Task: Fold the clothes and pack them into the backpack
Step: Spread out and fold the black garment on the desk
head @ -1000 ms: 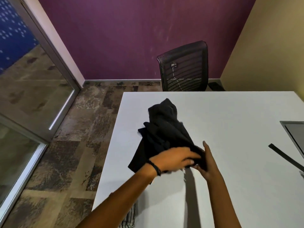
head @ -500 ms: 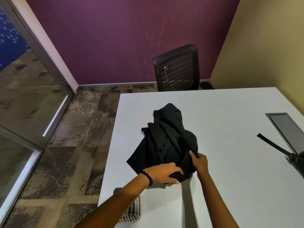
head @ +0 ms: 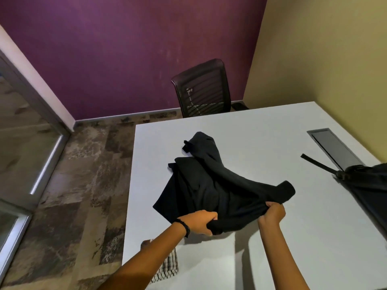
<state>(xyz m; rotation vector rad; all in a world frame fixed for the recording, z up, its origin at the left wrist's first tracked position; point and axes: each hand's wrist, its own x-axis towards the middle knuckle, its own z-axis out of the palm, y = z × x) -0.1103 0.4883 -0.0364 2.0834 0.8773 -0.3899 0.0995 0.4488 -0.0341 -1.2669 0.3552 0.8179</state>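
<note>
A crumpled black garment [head: 211,185] lies on the white table [head: 261,132], its near edge lifted off the surface. My left hand [head: 200,223], with a dark band on the wrist, grips the garment's near left edge. My right hand [head: 273,213] grips the near right edge, and the cloth is stretched between the two hands. The black backpack [head: 368,187] sits at the table's right edge, partly out of frame, with a strap [head: 318,165] trailing toward the middle.
A striped black-and-white cloth [head: 167,268] lies at the table's near left edge under my left forearm. A grey cable hatch [head: 335,147] is set in the table at right. A black mesh chair [head: 202,88] stands behind the table's far edge.
My hands moved apart along the garment's near edge, the right one going right, and pulled the cloth wide between them. The view turned, bringing the backpack into sight.
</note>
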